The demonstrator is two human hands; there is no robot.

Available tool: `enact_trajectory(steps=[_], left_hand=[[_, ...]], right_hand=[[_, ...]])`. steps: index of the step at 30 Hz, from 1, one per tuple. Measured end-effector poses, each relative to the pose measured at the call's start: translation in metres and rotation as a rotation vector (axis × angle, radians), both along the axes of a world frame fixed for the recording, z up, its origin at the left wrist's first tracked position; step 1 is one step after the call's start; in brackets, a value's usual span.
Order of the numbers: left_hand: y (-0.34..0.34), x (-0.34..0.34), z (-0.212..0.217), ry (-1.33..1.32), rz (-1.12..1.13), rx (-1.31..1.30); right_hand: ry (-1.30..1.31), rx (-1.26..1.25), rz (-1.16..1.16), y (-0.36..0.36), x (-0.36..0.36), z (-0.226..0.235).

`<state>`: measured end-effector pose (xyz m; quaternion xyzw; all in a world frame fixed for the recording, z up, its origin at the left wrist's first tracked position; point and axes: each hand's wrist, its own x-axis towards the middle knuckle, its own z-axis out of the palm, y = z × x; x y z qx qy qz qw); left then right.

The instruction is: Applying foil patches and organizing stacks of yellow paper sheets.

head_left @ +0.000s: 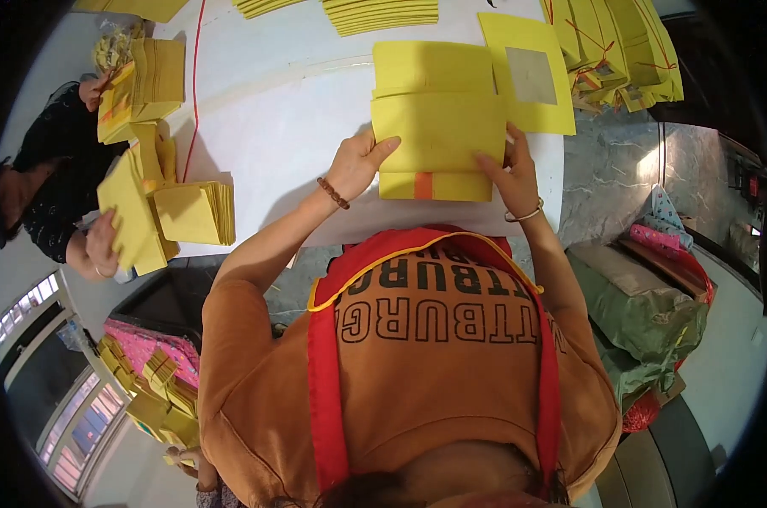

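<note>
Between my two hands lies a folded yellow paper piece [438, 127], with overlapping layers and an orange strip at its near edge. My left hand [358, 165] grips its left side, thumb on top and fingers mostly hidden behind. At the right side my right hand [515, 178] pinches it, the thumb lying across the front. A flat yellow sheet [493, 76] with a grey rectangle on it lies partly behind the folded piece, at its right. The folded piece sits over the near part of the white table [290, 127].
A co-worker's hands [102, 241] handle yellow paper stacks [193, 212] at the left. A red string [195, 93] runs along the table. Yellow bundles tied with red string [612, 46] stand far right; another yellow stack [379, 15] lies at the far edge. A green-wrapped box [642, 300] stands right.
</note>
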<state>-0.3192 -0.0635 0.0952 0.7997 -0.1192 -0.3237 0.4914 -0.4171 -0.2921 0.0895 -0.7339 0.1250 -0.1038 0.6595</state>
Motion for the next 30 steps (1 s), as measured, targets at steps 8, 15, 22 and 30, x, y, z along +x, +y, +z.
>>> enact_trajectory(steps=[8,15,22,30], left_hand=[[-0.008,0.011,-0.007,0.295,0.177,-0.148],[-0.007,0.008,-0.018,0.145,0.209,-0.065],[-0.013,0.004,-0.024,0.111,0.342,-0.130],[-0.009,0.008,-0.023,0.169,0.340,-0.145]], right_hand=[[0.080,-0.390,-0.055,0.000,0.012,-0.003],[0.166,-0.411,-0.110,0.007,0.015,0.000],[0.240,-0.449,-0.128,0.006,0.019,-0.003],[0.293,-0.447,-0.142,0.008,0.020,0.001]])
